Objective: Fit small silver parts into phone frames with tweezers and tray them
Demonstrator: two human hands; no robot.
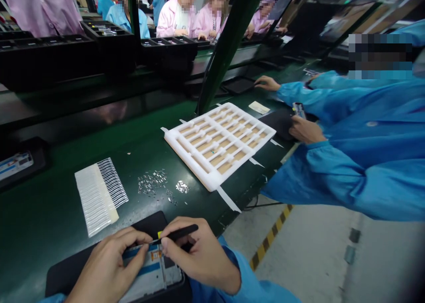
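My right hand is closed around black tweezers, their handle end tilted up to the right and their slim end directed left, toward the far edge of a silver phone-like panel. My left hand lies over the panel's left part, thumb and forefinger close together at that same far edge; whether they pinch a small part I cannot tell. The panel sits directly below and between both hands, at the near side, on a black holder. I note blue bands and an orange patch on its surface.

Beyond the hands, on the green table, a sheet of thin strips lies to the left. Small silver pieces are scattered right of it, with a denser pile beside them. Farther right stands a white compartment tray. At far right, a blue-sleeved co-worker's hand holds a similar device
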